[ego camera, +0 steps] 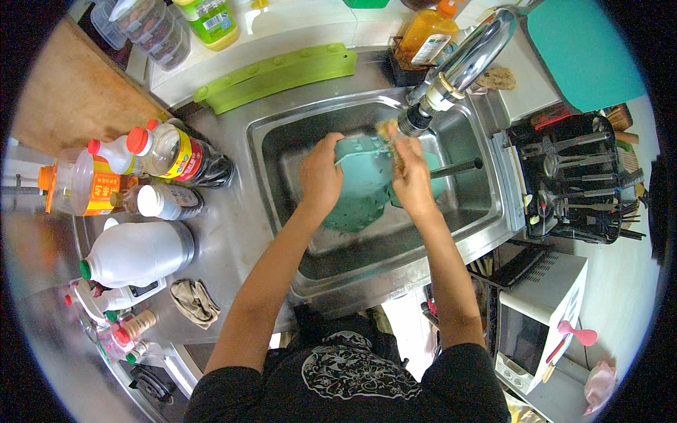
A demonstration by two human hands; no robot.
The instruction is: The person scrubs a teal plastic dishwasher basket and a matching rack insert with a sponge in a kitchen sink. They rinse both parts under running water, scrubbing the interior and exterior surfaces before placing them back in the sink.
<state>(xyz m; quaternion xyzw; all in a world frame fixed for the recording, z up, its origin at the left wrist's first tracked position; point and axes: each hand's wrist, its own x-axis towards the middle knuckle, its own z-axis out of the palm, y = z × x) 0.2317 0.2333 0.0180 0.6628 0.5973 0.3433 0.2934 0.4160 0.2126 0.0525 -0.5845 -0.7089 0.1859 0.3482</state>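
Over the stainless steel sink (449, 227), my left hand (322, 174) grips the left edge of a green plastic piece (359, 185), which looks wet and dark-spotted. My right hand (412, 169) is closed around a yellowish scrubbing sponge (389, 132) at the piece's upper right, just under the faucet head (413, 121). Another green part (435, 182) with a dark tube-like handle (460, 168) lies in the basin beyond my right hand. How the green parts join is hidden.
Bottles and a large white jug (143, 254) stand left of the sink, near a folded cloth (194, 304). A green guard strip (280, 76) and a dish soap bottle (427, 39) are behind it. A utensil rack (576, 180) and a microwave (534, 328) are at the right.
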